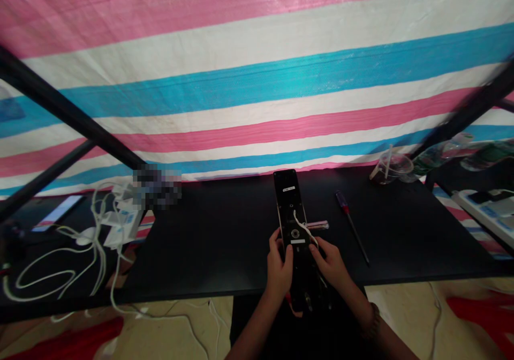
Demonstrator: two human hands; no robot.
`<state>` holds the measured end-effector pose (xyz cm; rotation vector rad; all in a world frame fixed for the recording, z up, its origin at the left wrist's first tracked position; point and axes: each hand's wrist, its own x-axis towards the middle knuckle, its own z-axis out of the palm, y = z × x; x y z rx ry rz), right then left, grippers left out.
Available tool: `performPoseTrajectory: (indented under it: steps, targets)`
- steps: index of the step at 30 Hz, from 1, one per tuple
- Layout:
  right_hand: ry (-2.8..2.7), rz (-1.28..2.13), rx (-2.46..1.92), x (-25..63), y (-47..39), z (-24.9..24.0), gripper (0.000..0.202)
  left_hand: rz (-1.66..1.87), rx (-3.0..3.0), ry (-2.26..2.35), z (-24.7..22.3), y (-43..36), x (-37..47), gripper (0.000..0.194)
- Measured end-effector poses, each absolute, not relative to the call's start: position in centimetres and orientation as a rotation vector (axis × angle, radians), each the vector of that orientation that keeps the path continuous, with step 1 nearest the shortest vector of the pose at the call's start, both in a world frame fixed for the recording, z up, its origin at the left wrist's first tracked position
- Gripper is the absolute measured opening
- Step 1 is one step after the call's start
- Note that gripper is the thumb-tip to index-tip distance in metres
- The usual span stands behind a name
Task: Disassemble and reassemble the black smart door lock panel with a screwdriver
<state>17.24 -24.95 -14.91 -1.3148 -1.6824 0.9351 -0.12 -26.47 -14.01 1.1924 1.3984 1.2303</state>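
Observation:
A long black panel (286, 202), which looks like the back of an electronic door lock, points away from me over the table's front edge. White labels, screw holes and a round fitting show on it, and a white cable (303, 226) runs over its face. My left hand (279, 269) grips the panel's left edge, thumb on top. On the opposite edge my right hand (331, 263) holds it too, its thumb near the cable. A small thin pinkish item (319, 225) lies just right of the panel. Farther right is a screwdriver (353, 229) with a purple-and-red handle.
The black table (209, 242) stands before a striped sheet (257, 103). Tangled white cables (98, 242) and a phone (58, 212) lie at left. A plastic cup (392, 167) and clear bottles (437, 154) are at the back right. Black frame bars (68, 108) slant at the sides.

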Motion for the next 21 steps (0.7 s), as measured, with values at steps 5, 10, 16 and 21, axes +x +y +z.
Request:
performPoseTrajectory:
  steps: [5, 10, 16, 21]
  targets:
    - [-1.689, 0.929, -1.330, 17.13, -24.93, -14.70, 0.030, 1.218, 1.198, 1.409, -14.06, -26.45, -0.17, 0.051]
    - [-1.678, 0.946, -1.315, 17.10, -24.95, -14.64, 0.031, 1.219, 1.186, 1.408, -14.16, -26.53, -0.17, 0.051]
    - [-1.672, 0.942, -1.332, 17.10, -25.00, -14.83, 0.032, 1.228, 1.191, 1.396, -13.82, -26.59, -0.14, 0.049]
    - [-1.659, 0.948, -1.316, 17.08, -25.00, -14.88, 0.032, 1.220, 1.183, 1.398, -13.64, -26.54, -0.12, 0.048]
